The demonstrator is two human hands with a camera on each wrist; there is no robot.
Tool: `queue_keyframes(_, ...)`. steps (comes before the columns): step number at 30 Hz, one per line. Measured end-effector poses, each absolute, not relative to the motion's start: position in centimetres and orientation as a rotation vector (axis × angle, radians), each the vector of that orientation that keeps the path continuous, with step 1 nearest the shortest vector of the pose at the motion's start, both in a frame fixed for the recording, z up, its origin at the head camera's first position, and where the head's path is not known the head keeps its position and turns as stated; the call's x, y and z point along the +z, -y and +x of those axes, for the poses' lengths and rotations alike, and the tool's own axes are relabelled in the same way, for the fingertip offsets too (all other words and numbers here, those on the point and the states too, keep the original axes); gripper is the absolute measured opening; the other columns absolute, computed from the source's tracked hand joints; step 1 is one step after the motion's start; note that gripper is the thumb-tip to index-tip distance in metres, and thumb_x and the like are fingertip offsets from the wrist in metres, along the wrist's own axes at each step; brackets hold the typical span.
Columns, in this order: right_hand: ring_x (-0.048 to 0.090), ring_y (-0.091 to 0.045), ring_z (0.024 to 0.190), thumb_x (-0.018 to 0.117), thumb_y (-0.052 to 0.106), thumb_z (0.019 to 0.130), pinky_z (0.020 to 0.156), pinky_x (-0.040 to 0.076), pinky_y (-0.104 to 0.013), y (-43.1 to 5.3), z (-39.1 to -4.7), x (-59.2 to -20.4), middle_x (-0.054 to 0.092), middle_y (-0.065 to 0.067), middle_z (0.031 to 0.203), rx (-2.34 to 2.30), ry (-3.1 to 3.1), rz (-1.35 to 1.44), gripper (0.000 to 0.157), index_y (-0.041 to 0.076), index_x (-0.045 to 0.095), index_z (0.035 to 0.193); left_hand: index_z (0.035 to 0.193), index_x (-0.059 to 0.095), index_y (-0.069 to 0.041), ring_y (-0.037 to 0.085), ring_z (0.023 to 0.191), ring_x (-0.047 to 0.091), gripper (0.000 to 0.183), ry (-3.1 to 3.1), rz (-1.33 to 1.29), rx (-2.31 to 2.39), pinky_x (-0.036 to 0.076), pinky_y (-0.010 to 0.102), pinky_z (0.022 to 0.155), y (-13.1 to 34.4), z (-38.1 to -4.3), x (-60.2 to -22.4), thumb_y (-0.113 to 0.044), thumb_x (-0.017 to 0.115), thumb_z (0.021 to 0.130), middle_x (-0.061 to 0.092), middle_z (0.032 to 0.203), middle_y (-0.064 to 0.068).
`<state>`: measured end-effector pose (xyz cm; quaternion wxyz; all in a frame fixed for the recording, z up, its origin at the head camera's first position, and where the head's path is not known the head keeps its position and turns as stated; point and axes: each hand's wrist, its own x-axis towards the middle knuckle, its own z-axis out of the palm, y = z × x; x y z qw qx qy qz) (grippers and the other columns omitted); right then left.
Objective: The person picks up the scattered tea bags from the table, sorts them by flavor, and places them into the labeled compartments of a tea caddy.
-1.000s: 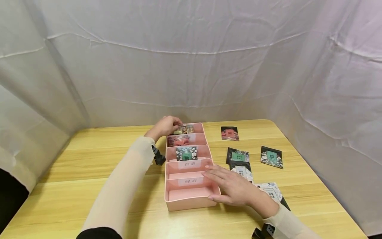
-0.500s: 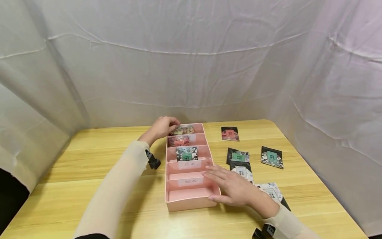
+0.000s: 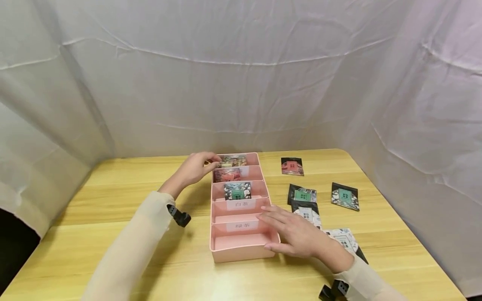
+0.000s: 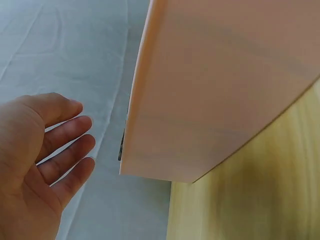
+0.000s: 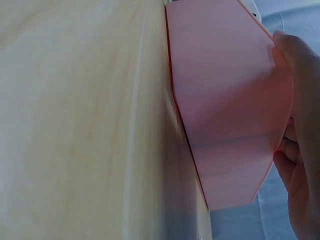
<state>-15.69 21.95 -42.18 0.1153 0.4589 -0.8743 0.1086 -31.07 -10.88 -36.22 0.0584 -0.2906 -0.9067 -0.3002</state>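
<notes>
Now that left hand [image 3: 193, 170] eases off pink tray [image 3: 244, 254] at far-left corner, fingers apart, empty, patterned packet [image 3: 238, 159] sits in tray's farthest slot, looks placed imo. Right hand [image 3: 295, 234] touches tray's near-right side, fingers spread.

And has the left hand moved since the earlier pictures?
Yes: in the head view, the left hand has moved left and slightly nearer the viewer, relative to the pink five-compartment tray.

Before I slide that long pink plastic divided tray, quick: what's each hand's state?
Left hand: open, holding nothing, near the tray.
Right hand: open, touching the tray's rim.
</notes>
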Motion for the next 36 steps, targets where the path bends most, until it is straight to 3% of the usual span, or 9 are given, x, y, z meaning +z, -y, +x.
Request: queue_keyframes(36,0.036,-0.025,0.14,0.053,0.056,0.096,0.107,0.041,-0.048,-22.0,-15.5,-42.0,0.041,-0.008,0.152,0.32,2.581,1.342,0.066,0.016,0.044,0.148,0.126,0.065,-0.013,0.029,0.122,0.055,0.042,2.705,-0.956,-0.821,0.043,0.05,0.104,14.8,-22.0,-38.0,-0.042,0.06,0.096,0.063,0.128,0.007)
